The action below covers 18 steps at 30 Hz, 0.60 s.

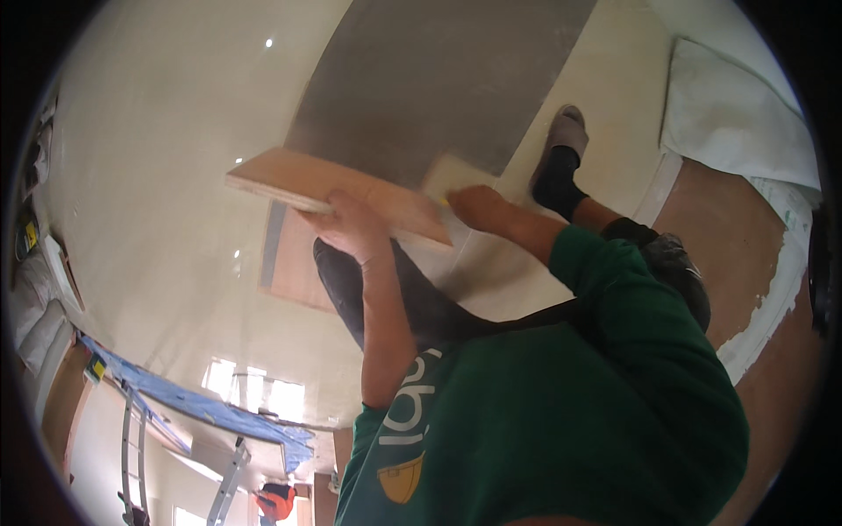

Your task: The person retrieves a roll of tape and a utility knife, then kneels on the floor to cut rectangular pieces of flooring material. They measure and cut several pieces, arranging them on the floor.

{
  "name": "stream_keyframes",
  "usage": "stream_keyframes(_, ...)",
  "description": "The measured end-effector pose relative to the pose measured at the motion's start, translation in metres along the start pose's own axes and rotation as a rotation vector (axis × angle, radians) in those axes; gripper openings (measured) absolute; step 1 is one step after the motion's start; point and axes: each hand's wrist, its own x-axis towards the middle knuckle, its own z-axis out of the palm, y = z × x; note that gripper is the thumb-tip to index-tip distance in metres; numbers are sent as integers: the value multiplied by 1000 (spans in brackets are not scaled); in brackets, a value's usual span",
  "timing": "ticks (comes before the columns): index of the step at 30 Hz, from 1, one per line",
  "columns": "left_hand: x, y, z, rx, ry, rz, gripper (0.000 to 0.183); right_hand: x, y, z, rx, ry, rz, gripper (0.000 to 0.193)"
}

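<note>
My left hand (349,226) grips the lower long edge of a wooden board (316,180), thumb on its face, holding it tilted above the floor and over my bent leg. Close to the board's right end is my right hand (478,209), closed like a fist. A small yellow bit shows at its fingers, and a pale, motion-smeared patch (458,178) lies just beyond them. What the right hand holds is too blurred to name. Under the raised board, a second flat wooden piece (303,273) lies on the glossy floor.
A large dark grey sheet (438,79) covers the floor ahead. My slippered foot (566,136) rests right of it. White sheeting (732,118) lies at the right over brown flooring (710,228). Behind at lower left are blue sheeting (202,394), ladders (230,482) and a person in orange (277,502).
</note>
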Motion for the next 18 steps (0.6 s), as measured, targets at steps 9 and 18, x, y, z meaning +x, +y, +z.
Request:
stream_keyframes(9, -1, 14, -3, 29, -26, -62, 68, 51, 65, -201, 622, 434, 291, 46)
stream_keyframes(18, -7, 32, -2, -16, -49, -104, 70, 150, 246, -290, 123, 1092, 330, 42)
